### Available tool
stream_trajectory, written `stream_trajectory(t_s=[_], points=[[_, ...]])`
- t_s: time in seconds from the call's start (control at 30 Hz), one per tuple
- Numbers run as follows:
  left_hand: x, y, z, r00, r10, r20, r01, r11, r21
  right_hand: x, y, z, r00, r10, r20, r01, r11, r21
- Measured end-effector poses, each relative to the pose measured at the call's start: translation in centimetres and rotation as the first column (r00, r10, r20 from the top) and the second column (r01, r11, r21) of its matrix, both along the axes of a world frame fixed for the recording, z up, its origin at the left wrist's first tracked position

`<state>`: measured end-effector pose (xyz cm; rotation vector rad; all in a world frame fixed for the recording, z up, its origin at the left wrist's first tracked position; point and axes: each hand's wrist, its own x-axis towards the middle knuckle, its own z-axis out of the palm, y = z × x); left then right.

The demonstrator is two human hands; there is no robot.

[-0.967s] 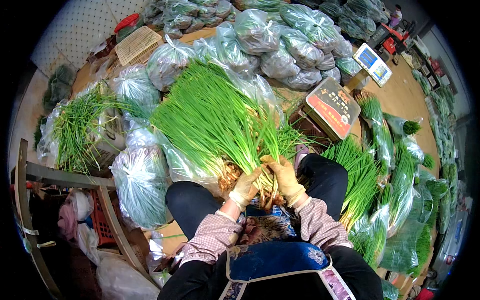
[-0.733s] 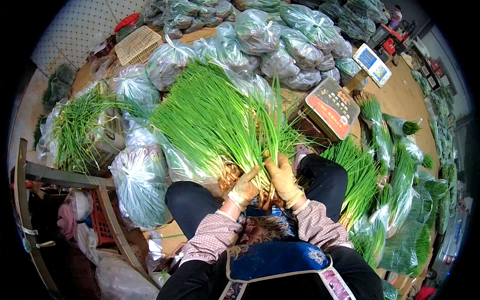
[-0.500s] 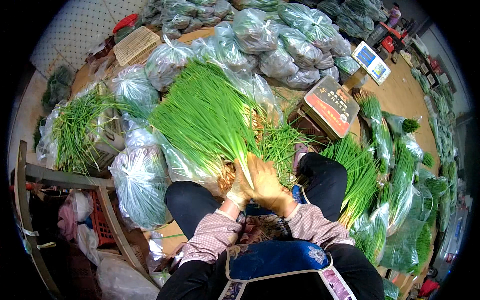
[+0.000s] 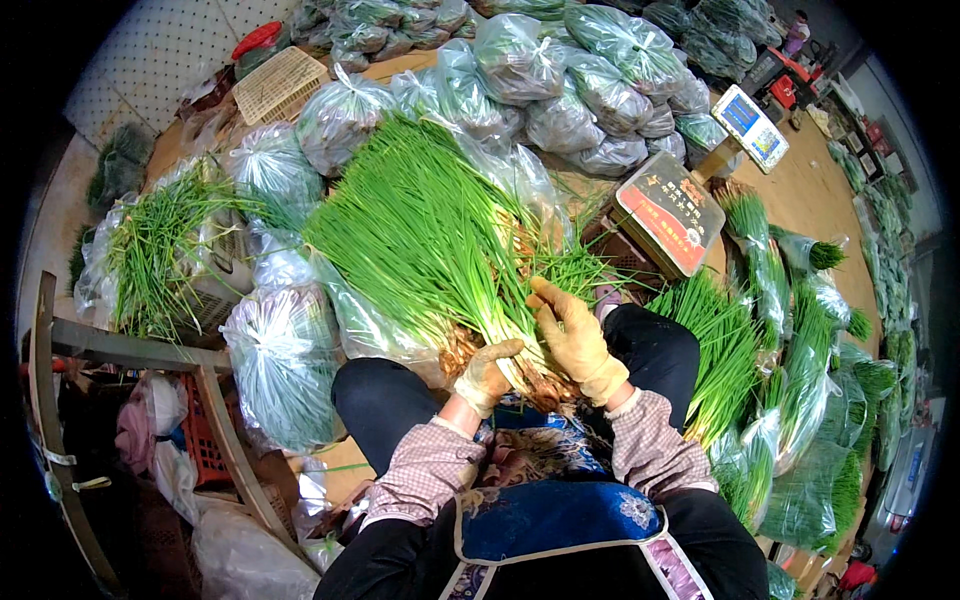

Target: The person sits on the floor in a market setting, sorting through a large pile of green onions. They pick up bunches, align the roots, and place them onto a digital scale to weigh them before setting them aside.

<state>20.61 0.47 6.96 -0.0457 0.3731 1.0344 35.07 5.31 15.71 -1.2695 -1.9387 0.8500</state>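
My gloved left hand [image 4: 486, 376] is closed around the pale lower stems of a bunch of scallions [image 4: 528, 362] just in front of my lap. The bunch's reddish-brown root ends point toward me, and its green tops run into a large heap of scallions [image 4: 400, 230] on clear plastic. Next to the bunch on its right is my gloved right hand [image 4: 577, 345], its fingers apart and raised, holding nothing that I can see. Loose green trimmings [image 4: 570, 272] lie just beyond that hand.
A digital scale [image 4: 668, 213] stands ahead to the right. Bundled scallions [image 4: 715, 365] lie by my right knee. Full plastic bags [image 4: 282, 365] sit at left and are stacked at the back. A wooden frame [image 4: 135, 348] is at lower left.
My hands were together around a few scallion stems and have separated. The right hand has moved right and opened; the left stays at the stems, which now lie lower, toward my lap.
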Motion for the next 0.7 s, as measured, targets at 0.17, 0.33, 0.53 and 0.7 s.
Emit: stream_trajectory(t_s=[0.17,0.33,0.53,0.7], points=[[0.1,-0.1,-1.8,0.995,-0.037,-0.093,0.033,0.999,-0.042,-1.2,1.0,-1.0,0.996,0.085,-0.024,-0.087,0.99,-0.109],[0.0,-0.6,-0.3,0.994,-0.034,-0.101,0.031,0.999,-0.029,-1.9,1.2,-1.5,0.994,0.112,0.007,-0.111,0.992,-0.058],[0.1,-0.1,-0.7,0.98,-0.081,-0.18,0.091,0.995,0.049,-1.2,2.0,-1.3,0.977,-0.088,-0.196,0.026,0.955,-0.297],[-0.1,-0.3,1.5,0.898,-0.082,-0.433,0.194,0.956,0.22,-1.2,2.7,0.9,0.995,-0.099,0.02,0.098,0.885,-0.455]])
